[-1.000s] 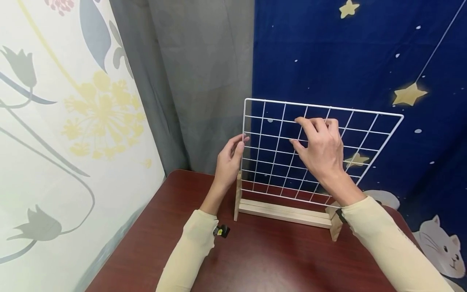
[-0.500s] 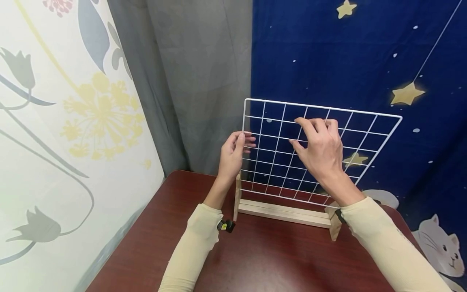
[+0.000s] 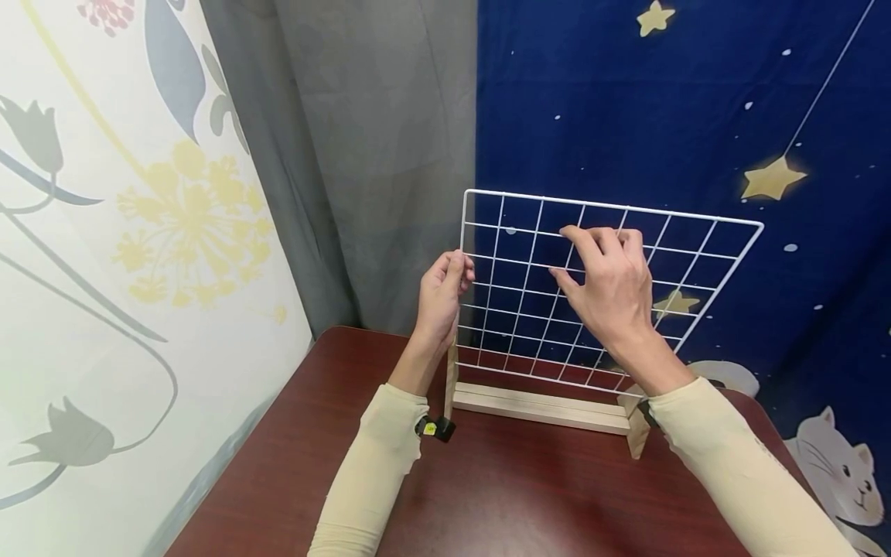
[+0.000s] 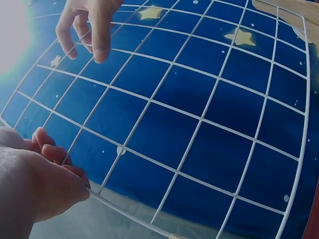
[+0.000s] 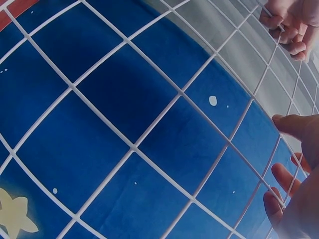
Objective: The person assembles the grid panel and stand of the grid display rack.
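Observation:
A white wire grid panel (image 3: 513,261) stands upright above a pale wooden base (image 3: 539,406) on the table. My left hand (image 3: 442,298) grips the panel's left edge wire, fingers curled behind it and thumb in front. In the left wrist view, the curled fingers (image 4: 52,149) show at that edge. My right hand (image 3: 612,286) is in front of the panel's middle, fingers bent loosely, with thumb and index finger apart near the crossing wires. The right wrist view shows its spread fingers (image 5: 284,181) right at the wires; no pinch on a wire shows.
The dark red wooden table (image 3: 487,495) bears the base. Behind it hang a grey curtain (image 3: 383,155) and a blue star-patterned cloth (image 3: 571,77). A flower-printed white panel (image 3: 139,309) rises at the left, close to the table's edge.
My left hand has shifted slightly up and right, its fingers first stretching behind the edge, then curling round it. My right hand has kept its place at the panel.

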A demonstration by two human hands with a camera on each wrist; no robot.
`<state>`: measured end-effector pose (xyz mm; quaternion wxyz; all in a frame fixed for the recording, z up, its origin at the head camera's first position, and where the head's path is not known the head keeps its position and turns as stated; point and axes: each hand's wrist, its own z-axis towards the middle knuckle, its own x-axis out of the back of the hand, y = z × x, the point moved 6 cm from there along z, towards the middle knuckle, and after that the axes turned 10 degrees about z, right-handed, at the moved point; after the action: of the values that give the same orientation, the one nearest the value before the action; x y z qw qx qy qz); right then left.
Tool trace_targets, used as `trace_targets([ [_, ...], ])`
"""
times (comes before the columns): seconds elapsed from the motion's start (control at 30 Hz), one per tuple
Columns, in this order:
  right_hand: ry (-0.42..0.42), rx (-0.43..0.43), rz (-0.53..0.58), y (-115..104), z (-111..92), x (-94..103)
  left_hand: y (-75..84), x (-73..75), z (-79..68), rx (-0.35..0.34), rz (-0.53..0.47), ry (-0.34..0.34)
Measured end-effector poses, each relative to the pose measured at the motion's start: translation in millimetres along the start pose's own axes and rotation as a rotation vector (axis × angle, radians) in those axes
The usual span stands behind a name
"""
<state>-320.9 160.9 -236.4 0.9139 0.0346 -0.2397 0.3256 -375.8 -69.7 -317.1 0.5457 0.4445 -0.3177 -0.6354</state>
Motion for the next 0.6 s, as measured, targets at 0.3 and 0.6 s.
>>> trace_targets([
  [0.3,-0.071,0.005,0.039,4,0,7.6,-1.8,-0.7,1.3,-0.004,-0.082,0.027],
  [0.6,0.137,-0.044,0.241,8,-11,43.4,-4.5,1.3,2.4,-0.004,-0.093,0.051],
])
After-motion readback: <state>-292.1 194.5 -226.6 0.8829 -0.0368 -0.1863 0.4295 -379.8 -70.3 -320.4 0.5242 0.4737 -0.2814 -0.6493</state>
